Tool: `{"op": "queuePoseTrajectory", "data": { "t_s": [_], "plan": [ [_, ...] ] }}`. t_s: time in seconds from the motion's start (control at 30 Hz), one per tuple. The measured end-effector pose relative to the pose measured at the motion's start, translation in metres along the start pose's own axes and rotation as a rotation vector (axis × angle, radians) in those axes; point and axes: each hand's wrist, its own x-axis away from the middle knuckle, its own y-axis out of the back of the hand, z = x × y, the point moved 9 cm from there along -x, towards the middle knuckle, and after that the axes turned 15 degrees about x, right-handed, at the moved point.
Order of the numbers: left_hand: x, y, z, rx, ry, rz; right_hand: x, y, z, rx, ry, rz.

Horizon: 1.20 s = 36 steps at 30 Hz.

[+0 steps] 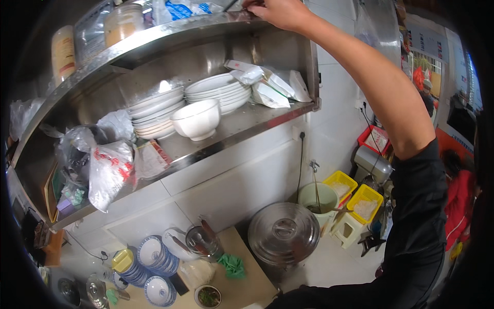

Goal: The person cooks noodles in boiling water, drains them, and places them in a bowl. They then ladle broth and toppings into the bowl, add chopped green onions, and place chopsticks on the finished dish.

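My right hand (266,9) is raised at the top edge of the view, by the rim of the upper steel shelf (170,29). Its fingers are bent and partly cut off, beside a thin dark item; whether they grip it cannot be told. My left hand is out of view. Near the raised hand lie blue-and-white plastic bags (181,9). On the shelf below stand stacked white plates (218,90), a white bowl (197,117), more stacked dishes (156,112) and white packets (272,87). A tied clear bag with red print (112,166) hangs over the lower shelf's edge.
Below are blue-rimmed bowls (152,253), a green cloth (232,265) and a bowl of chopped greens (207,296) on a counter (251,274). A large lidded metal pot (283,247), green bucket (318,197) and yellow baskets (364,218) stand beyond. A person in red (459,204) is at far right.
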Motion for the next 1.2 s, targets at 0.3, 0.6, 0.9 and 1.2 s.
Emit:
{"op": "queuePoseTrajectory", "data": {
  "t_s": [0.3, 0.6, 0.9, 1.2],
  "plan": [
    [0.013, 0.008, 0.007, -0.011, 0.008, 0.022, -0.015, -0.014, 0.011, 0.021, 0.071, 0.109],
    [0.041, -0.055, -0.005, -0.030, 0.041, 0.273, 0.015, 0.054, 0.013, 0.325, 0.030, -0.258],
    [0.143, -0.326, -0.014, -0.458, 0.038, 1.023, 0.236, 0.243, 0.015, 0.214, -0.544, -0.438],
    [0.184, -0.447, 0.131, -0.026, 0.787, 1.049, 0.616, 0.130, 0.189, -0.331, -1.519, 0.184]
  ]
}}
